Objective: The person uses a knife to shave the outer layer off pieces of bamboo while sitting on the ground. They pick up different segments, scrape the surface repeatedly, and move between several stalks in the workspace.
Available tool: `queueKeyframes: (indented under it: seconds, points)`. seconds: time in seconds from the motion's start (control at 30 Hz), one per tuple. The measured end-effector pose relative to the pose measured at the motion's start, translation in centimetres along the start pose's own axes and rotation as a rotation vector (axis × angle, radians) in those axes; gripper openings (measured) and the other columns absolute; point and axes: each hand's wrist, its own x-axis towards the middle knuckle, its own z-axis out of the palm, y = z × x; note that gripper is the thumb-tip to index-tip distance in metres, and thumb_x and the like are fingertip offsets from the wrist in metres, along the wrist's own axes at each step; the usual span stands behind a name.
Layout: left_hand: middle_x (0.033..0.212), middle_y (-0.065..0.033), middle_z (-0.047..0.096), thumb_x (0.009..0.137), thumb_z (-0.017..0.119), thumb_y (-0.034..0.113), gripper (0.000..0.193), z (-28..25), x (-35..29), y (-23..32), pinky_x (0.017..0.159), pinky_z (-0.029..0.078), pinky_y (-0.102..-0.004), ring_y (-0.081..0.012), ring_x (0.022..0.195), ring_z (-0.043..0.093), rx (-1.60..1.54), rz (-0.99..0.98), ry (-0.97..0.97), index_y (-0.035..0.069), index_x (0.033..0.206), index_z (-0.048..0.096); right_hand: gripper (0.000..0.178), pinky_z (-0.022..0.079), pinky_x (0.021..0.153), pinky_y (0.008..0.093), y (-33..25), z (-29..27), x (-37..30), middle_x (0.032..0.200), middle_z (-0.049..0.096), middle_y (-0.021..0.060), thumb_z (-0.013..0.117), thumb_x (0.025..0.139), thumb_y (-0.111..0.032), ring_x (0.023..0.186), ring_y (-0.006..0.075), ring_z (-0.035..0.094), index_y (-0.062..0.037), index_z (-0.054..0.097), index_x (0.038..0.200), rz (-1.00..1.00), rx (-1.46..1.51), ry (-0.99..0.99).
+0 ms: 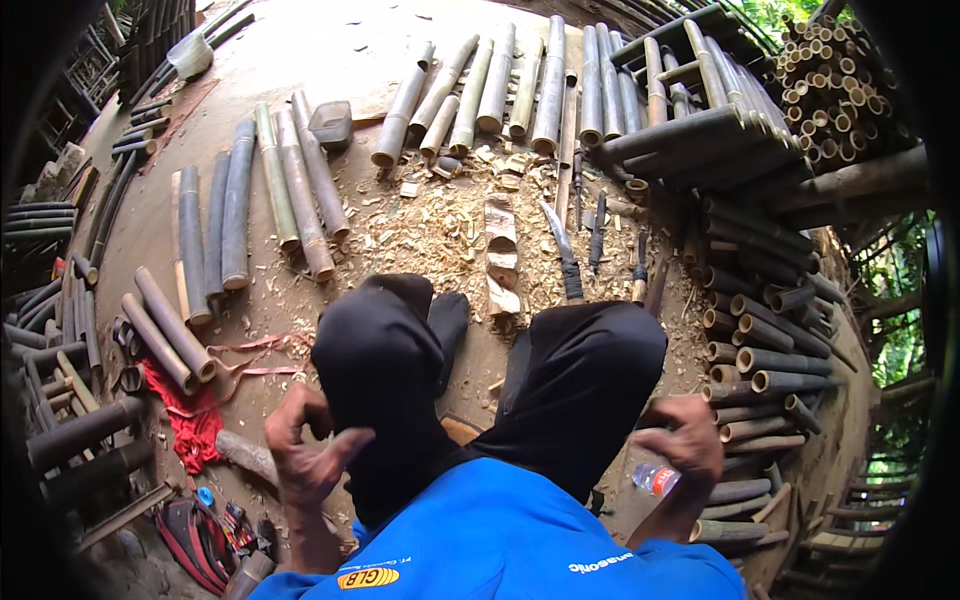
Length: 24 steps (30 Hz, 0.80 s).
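My left hand hangs beside my left thigh. Its thumb stands away from loosely bent fingers, and nothing shows between them. On the other side, my right hand is just outside my right knee, empty, with a gap between thumb and fingers. A clear plastic bottle with a red label is close below it. Between my feet and beyond lies a notched wooden block amid wood shavings. To its right are a curved knife with a dark wrapped handle and a dark tool.
Cut bamboo tubes lie in rows ahead, with more bamboo tubes at left. Bamboo is stacked along the right, beside a bamboo bench. A plastic container, red cloth and a red-black bag are on the left.
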Motion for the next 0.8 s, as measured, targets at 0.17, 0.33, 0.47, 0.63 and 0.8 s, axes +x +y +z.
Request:
queueKeyframes:
  seconds: [0.17, 0.33, 0.47, 0.63, 0.8]
  points:
    - [0.066, -0.0107, 0.051, 0.085, 0.081, 0.01, 0.029, 0.8, -0.4, 3.8, 0.056, 0.04, -0.0363, -0.0224, 0.058, 0.05, 0.129, 0.085, -0.05, -0.002, 0.073, 0.058, 0.034, 0.037, 0.049, 0.0313, -0.7, 3.8, -2.6, 0.055, 0.052, 0.0074, 0.077, 0.09, -0.018, 0.05, 0.0131, 0.049, 0.0008, 0.06, 0.067, 0.035, 0.073, 0.235]
    - [0.065, -0.0115, 0.05, 0.087, 0.077, 0.011, 0.033, 1.2, -0.4, 4.1, 0.055, 0.037, -0.0381, -0.0223, 0.057, 0.048, 0.152, 0.05, -0.223, -0.002, 0.07, 0.052, 0.037, 0.033, 0.046, 0.0305, 1.0, 4.6, -2.6, 0.053, 0.048, 0.0022, 0.073, 0.089, -0.012, 0.049, 0.0073, 0.043, -0.002, 0.049, 0.062, 0.002, 0.206, 0.31]
    - [0.068, -0.0164, 0.049, 0.089, 0.074, 0.018, 0.032, 1.3, -3.2, 4.0, 0.061, 0.043, -0.0457, -0.0355, 0.065, 0.055, 0.263, 0.06, -0.572, 0.0, 0.074, 0.051, 0.036, 0.033, 0.045, 0.0296, 1.6, 4.2, -2.6, 0.052, 0.048, -0.0002, 0.075, 0.088, -0.014, 0.048, 0.0066, 0.044, -0.0026, 0.052, 0.062, -0.111, 0.145, 0.208]
    - [0.069, -0.0105, 0.058, 0.09, 0.079, 0.019, 0.027, -2.4, -2.7, 3.5, 0.064, 0.047, -0.039, -0.0193, 0.067, 0.063, 0.045, -0.183, -0.814, 0.001, 0.08, 0.062, 0.034, 0.042, 0.054, 0.028, 11.2, 3.2, 0.9, 0.076, 0.059, 0.0014, 0.056, 0.102, -0.035, 0.059, 0.0101, 0.052, -0.0043, 0.063, 0.09, 0.164, 0.778, 0.695]
    - [0.08, -0.0025, 0.068, 0.098, 0.069, 0.017, 0.016, -9.0, 7.0, -2.5, 0.066, 0.05, -0.0249, -0.0107, 0.072, 0.063, -0.443, -0.231, -0.009, 0.002, 0.097, 0.072, 0.033, 0.048, 0.06, 0.0327, 29.2, 9.2, 15.5, 0.078, 0.063, 0.0023, 0.058, 0.104, -0.04, 0.063, 0.0123, 0.058, -0.0076, 0.063, 0.109, 0.491, 0.502, 0.478]
